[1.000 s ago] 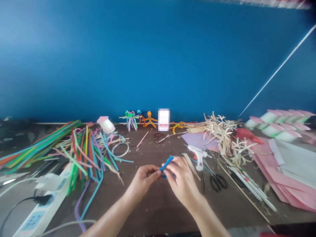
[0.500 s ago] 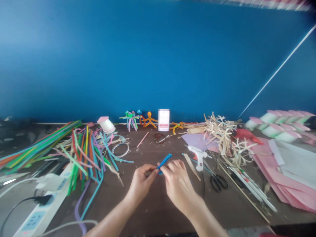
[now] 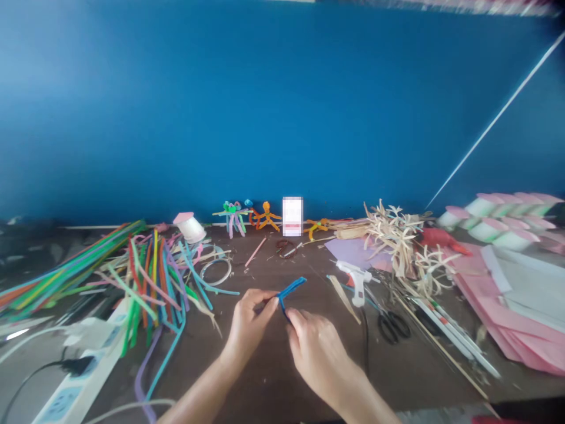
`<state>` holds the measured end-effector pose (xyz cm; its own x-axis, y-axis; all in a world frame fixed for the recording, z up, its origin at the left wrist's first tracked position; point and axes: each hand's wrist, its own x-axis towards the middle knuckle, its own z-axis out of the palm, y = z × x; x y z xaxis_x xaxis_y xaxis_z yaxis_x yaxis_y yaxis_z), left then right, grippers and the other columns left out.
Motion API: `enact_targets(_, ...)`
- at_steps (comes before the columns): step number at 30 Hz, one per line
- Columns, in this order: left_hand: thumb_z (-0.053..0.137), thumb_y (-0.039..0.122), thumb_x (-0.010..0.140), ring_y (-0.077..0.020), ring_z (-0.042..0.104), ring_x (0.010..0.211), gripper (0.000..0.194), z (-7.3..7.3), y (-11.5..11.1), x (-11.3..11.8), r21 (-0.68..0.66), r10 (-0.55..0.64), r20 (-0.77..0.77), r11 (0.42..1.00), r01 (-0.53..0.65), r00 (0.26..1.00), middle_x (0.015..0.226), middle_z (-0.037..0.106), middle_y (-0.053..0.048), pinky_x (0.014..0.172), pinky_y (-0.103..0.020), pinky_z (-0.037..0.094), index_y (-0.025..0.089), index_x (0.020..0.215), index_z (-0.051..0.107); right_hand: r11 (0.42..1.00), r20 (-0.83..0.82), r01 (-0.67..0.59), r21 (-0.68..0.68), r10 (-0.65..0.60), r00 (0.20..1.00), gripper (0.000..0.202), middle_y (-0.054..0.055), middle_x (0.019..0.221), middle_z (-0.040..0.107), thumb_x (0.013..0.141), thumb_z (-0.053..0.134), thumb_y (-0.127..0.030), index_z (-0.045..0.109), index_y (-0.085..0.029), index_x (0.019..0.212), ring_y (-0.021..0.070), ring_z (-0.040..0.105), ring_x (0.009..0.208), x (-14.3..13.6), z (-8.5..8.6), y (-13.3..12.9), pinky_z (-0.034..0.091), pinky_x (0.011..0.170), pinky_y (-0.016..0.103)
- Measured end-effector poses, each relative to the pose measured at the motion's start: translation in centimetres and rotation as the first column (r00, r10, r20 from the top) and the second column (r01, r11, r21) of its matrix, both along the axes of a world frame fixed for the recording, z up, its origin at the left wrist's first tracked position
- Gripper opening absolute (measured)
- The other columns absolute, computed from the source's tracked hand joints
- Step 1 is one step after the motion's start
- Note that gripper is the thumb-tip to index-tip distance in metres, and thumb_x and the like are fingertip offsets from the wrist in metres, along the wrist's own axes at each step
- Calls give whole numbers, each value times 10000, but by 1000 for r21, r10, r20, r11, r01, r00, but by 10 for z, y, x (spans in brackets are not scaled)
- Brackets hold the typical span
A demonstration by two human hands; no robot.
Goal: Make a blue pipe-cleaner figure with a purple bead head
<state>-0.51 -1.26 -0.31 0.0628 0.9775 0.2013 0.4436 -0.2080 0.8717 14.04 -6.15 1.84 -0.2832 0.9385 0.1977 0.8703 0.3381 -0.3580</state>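
Observation:
Over the middle of the dark table, a blue pipe cleaner (image 3: 292,287) is held between my two hands. It is folded into a doubled strand that points up and to the right, and a single leg bends downward. My left hand (image 3: 251,315) pinches it near the bend with thumb and forefinger. With thumb and fingertips together, my right hand (image 3: 315,341) grips the lower leg. The tips of the right fingers partly hide that leg's end.
Many coloured pipe cleaners (image 3: 154,277) lie at left near a power strip (image 3: 66,394). A white glue gun (image 3: 359,282) and black scissors (image 3: 392,327) rest at right, beside pink sheets (image 3: 489,312). Small pipe-cleaner figures (image 3: 266,217) stand by the blue wall.
My right hand has moved down and slightly away from the left, drawing one blue leg downward. The left hand still pinches the bend.

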Motion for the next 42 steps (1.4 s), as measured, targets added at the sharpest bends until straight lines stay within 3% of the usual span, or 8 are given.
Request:
enact_targets(3, 523, 289, 755, -189, 536, 756, 186, 3, 0, -2, 151, -4, -220, 988, 38, 975, 714, 637, -41, 736, -332, 392, 197, 801, 679, 1000, 10, -7, -23, 8, 1000, 151, 14, 707, 601, 801, 426, -103, 530, -203, 844, 173, 580, 657, 2, 10, -2, 350, 577, 259)
enact_targets(7, 487, 235, 787, -195, 496, 790, 178, 14, -4, -5, 280, -71, -466, 934, 223, 882, 695, 645, -14, 862, -437, 268, 238, 821, 662, 999, -16, -39, -1, 39, 999, 145, 15, 737, 603, 810, 425, -114, 536, -205, 833, 156, 576, 668, 10, 25, 0, 343, 577, 236)
enact_targets(12, 456, 179, 803, -170, 477, 774, 204, 25, -7, -8, 312, -175, -553, 863, 397, 815, 666, 627, 1, 930, -460, 174, 242, 835, 647, 998, -196, -67, 1, 66, 978, 136, 9, 776, 608, 801, 462, -141, 575, -208, 835, 130, 564, 710, 26, 36, 15, 359, 651, 217)
enact_targets(16, 488, 170, 784, -170, 476, 812, 175, 29, -5, -12, 248, -347, -550, 801, 545, 760, 681, 624, 1, 962, -462, 134, 238, 818, 646, 985, -425, -132, -108, 74, 902, 104, -14, 752, 625, 774, 502, -182, 604, -201, 777, 118, 555, 696, 37, 30, 34, 370, 645, 198)
enact_targets(21, 514, 201, 773, -169, 490, 774, 132, 24, -3, -13, 272, -335, -314, 864, 423, 888, 654, 595, -22, 925, -423, 245, 192, 767, 645, 926, -562, -237, -295, 33, 826, 160, -33, 578, 556, 767, 489, -235, 610, -161, 696, 93, 481, 542, 39, 15, 43, 334, 506, 174)
enact_targets(25, 515, 201, 775, -173, 491, 756, 136, 14, -1, -10, 301, -203, -237, 915, 271, 950, 664, 602, -34, 826, -373, 337, 183, 788, 648, 949, -497, -192, -252, 44, 867, 187, -47, 518, 501, 776, 456, -191, 569, -164, 630, 79, 437, 494, 26, 7, 32, 284, 487, 179)
enact_targets(34, 509, 257, 776, -194, 496, 814, 167, 10, -2, -8, 328, -23, -468, 924, 197, 884, 695, 639, -7, 922, -472, 183, 261, 835, 665, 982, -266, -100, -159, 55, 963, 141, -31, 570, 573, 786, 475, -190, 516, -188, 650, 92, 511, 510, 5, -4, 10, 243, 488, 208)
enact_targets(42, 476, 203, 788, -181, 474, 794, 193, 21, -6, -4, 395, -38, -515, 876, 277, 857, 651, 622, -5, 958, -501, 101, 247, 797, 663, 997, -189, -37, -70, 23, 982, 126, -9, 680, 622, 815, 435, -178, 554, -206, 784, 122, 564, 601, 20, 26, 7, 298, 544, 209)
